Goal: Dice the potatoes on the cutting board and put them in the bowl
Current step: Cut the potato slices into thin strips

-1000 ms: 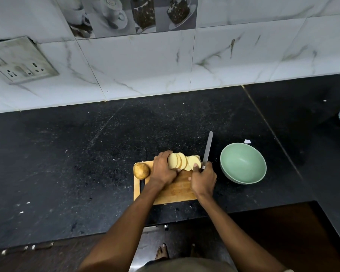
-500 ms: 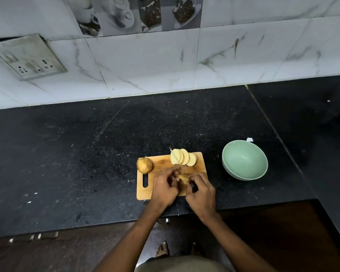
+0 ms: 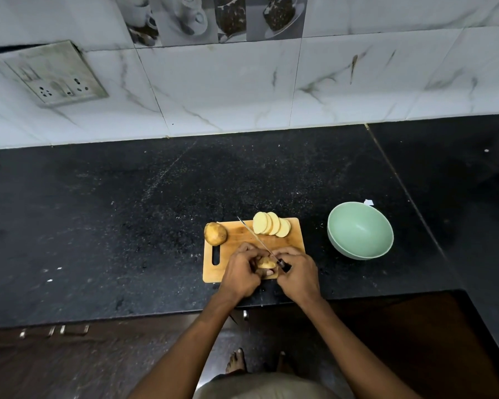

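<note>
We're on the potato piece (image 3: 266, 263) now, pinned at the near edge of the cutting board (image 3: 236, 249), squeezed between both hands. The left hand (image 3: 241, 273) curls round it from nine o'clock, fingers gripping. The right hand (image 3: 298, 276) is wrapped round the dark handle of the knife (image 3: 258, 240), and here's the change: half a second ago we saw almost nothing of the blade, and now it shows as a thin line running from the hands up toward eleven o'clock, tip near the board's far edge. A second ago that knife pointed straight at twelve, beside the slices, with both hands up at them.

The fanned potato slices (image 3: 271, 224) lie at the board's far edge, at twelve o'clock from the hands, where they lay half a second ago. The whole potato (image 3: 215, 233) sits on the far left corner, at ten o'clock. The green bowl (image 3: 360, 230) stands on the black counter (image 3: 127, 226) at two o'clock, just beside the board, with no potato in it. Behind, the marble tiles (image 3: 228, 87) and a wall socket (image 3: 55, 73) at ten o'clock.
</note>
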